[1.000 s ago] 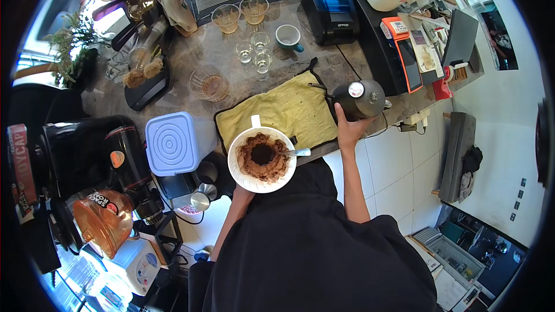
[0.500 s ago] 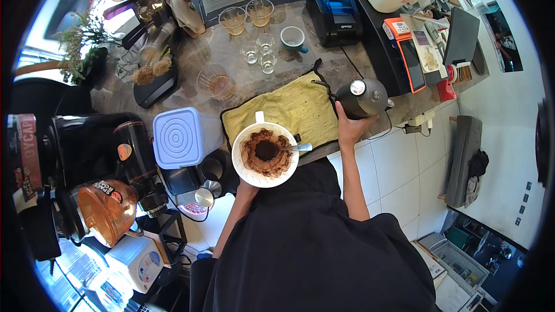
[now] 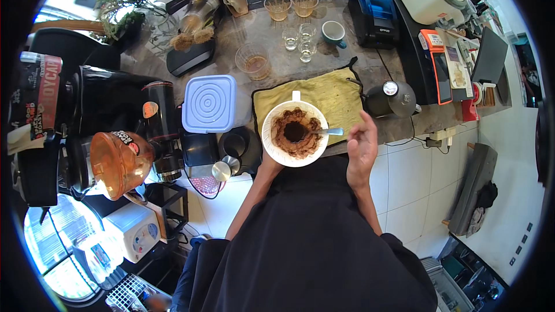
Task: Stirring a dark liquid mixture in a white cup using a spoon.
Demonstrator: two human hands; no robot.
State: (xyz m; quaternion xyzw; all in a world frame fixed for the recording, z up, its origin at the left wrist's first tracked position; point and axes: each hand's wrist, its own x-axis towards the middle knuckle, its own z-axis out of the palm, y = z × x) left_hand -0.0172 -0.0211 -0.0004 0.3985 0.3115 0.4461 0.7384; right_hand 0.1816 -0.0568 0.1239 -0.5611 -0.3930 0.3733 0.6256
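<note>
In front of my body, my left hand [image 3: 269, 167] holds a white coffee dripper [image 3: 296, 96] from below, its fingers largely hidden beneath. Wet brown coffee grounds [image 3: 295, 133] coat the pale lining inside, dark in the middle. A metal spoon [image 3: 332, 131] rests in the grounds, its handle over the right rim. To the right, my right hand [image 3: 362, 149] hangs empty with its fingers apart, just short of a black kettle [image 3: 378, 102] at the counter's edge. Under and beyond the dripper lies a yellow cloth [image 3: 338, 89] with dark edging.
Left of the cloth is a blue-lidded container [image 3: 209, 104], beside a grinder with an orange hopper [image 3: 119, 164]. Farther back stand a clear cup [image 3: 252, 62], several small glasses [image 3: 307, 51] and a teal cup [image 3: 333, 33]. A black printer [image 3: 374, 20] sits at the back right.
My right hand has let go of the kettle and drawn back toward me, opening. The kettle stays on the counter. My left hand still holds the dripper; the whole view has shifted.
</note>
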